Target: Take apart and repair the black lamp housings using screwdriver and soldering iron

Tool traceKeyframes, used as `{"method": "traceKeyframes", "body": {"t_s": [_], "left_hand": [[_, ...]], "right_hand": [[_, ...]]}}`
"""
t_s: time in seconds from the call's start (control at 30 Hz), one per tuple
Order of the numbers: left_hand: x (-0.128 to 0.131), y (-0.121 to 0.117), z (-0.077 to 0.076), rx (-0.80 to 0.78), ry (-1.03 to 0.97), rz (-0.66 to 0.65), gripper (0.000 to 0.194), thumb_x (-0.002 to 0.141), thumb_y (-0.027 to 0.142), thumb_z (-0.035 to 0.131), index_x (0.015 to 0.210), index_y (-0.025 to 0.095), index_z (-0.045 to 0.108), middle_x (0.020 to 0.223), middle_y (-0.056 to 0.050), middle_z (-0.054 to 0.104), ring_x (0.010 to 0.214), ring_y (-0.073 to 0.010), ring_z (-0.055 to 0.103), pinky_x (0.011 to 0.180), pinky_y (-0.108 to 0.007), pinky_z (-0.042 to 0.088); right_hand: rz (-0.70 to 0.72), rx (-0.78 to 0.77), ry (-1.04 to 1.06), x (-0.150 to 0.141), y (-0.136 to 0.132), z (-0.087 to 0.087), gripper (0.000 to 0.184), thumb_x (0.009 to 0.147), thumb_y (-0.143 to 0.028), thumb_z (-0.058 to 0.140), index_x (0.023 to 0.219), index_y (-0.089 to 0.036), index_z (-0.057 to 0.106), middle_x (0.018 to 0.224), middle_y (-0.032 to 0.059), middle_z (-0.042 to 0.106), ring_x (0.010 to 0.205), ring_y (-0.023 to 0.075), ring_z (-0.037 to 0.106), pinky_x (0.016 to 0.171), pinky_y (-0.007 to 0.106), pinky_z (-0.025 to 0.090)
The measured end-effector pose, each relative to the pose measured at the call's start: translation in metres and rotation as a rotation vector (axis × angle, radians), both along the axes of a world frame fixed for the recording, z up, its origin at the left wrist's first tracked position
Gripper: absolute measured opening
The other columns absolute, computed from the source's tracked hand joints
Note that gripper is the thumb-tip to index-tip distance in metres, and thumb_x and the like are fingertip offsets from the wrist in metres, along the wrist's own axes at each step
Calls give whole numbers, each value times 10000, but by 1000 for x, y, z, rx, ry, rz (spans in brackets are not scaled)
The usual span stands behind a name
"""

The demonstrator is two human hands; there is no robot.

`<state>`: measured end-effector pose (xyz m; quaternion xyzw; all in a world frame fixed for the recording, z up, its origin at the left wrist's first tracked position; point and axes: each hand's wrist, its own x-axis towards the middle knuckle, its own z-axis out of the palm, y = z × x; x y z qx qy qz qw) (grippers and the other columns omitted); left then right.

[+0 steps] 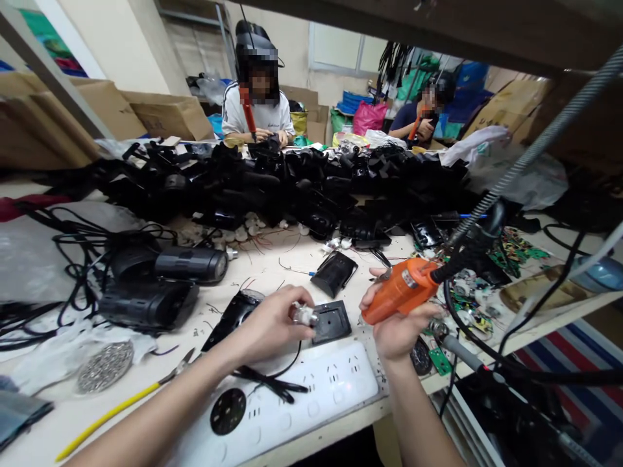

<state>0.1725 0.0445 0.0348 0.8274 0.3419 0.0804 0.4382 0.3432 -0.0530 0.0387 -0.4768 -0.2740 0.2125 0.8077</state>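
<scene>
My left hand (275, 318) has its fingers closed around a small whitish part with a metal end (305, 315), which may be a motor. That part is just over the left side of a shallow black rectangular case piece (335, 324) lying on the bench. My right hand (395, 334) grips an orange electric screwdriver (405, 290), its cord end joined to a hanging spring (530, 139). The screwdriver's tip is hidden from me. Beyond the case piece rests another black housing piece (334, 272). A black shell (238, 312) lies partly behind my left hand.
A white power strip (350, 370) with a black cable (277, 384) across it lies in front. Yellow-handled cutters (117, 410), a dish of screws (106, 368) and black cylindrical housings (192, 264) are left. Black parts (272, 181) heap across the back; two people sit beyond. A soldering iron (467, 353) is right.
</scene>
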Motion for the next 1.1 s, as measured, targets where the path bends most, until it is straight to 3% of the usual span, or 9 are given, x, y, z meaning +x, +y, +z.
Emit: {"method": "traceKeyframes", "body": {"t_s": [0.13, 0.27, 0.37, 0.53, 0.67, 0.77, 0.87, 1.0, 1.1], "left_hand": [[-31, 4, -3, -540, -336, 248, 344, 659, 309, 753, 900, 201, 533, 842, 8, 642, 769, -158, 604, 702, -275, 461], [-36, -3, -1, -726, -497, 322, 389, 615, 187, 789, 917, 200, 544, 863, 19, 645, 753, -122, 610, 677, -229, 460], [-27, -6, -3, -592, -577, 234, 406, 659, 139, 727, 1039, 210, 604, 920, -15, 657, 813, -152, 633, 678, -244, 484], [-6, 0, -5, 68, -651, -7, 210, 807, 102, 540, 849, 202, 719, 943, -62, 656, 987, -216, 630, 884, -357, 487], [8, 2, -10, -219, -736, 87, 52, 788, 173, 622, 825, 176, 659, 918, -58, 663, 911, -193, 650, 819, -324, 505], [12, -4, -14, -623, -626, 109, 228, 711, 208, 699, 896, 175, 568, 810, -27, 685, 743, -158, 660, 732, -305, 514], [14, -13, -15, -791, -436, 185, 322, 668, 242, 734, 877, 179, 496, 718, 11, 651, 646, -156, 661, 681, -319, 528], [19, -26, -15, -632, -225, 308, 235, 728, 218, 655, 820, 202, 439, 675, 55, 573, 542, -161, 645, 562, -305, 509], [23, -34, -16, -200, -98, 235, 101, 847, 192, 521, 862, 219, 424, 648, 40, 566, 567, -181, 623, 567, -305, 466]], "right_hand": [[34, 16, 2, -3, 6, -3, 839, 623, -933, 414, 874, -177, 674, 491, -7, 574, 404, 155, 487, 388, 271, 368], [30, 15, -9, -8, 8, -3, 798, 688, -909, 354, 882, -200, 663, 491, -14, 560, 392, 151, 476, 383, 268, 368], [55, 0, -1, -12, 8, -3, 779, 694, -914, 320, 879, -240, 664, 496, -13, 561, 390, 154, 477, 387, 275, 372], [100, 1, 42, -19, 6, -3, 812, 620, -945, 394, 871, -221, 663, 475, -15, 563, 370, 150, 468, 376, 263, 367], [103, -2, 70, -20, 5, -3, 829, 603, -943, 426, 871, -194, 660, 479, -17, 565, 374, 139, 469, 372, 241, 357], [90, -17, 87, -19, 5, -3, 846, 593, -948, 421, 878, -186, 653, 488, -18, 563, 378, 139, 471, 367, 240, 357], [80, -24, 101, -18, 5, -2, 855, 573, -954, 423, 878, -190, 655, 494, -12, 571, 381, 146, 474, 376, 258, 370], [72, -35, 103, -18, 6, 0, 800, 596, -925, 438, 848, -202, 669, 488, -6, 573, 389, 155, 477, 391, 278, 375], [72, -25, 87, -18, 7, 1, 789, 605, -917, 436, 846, -199, 658, 472, -13, 565, 384, 149, 466, 390, 271, 364]]}}
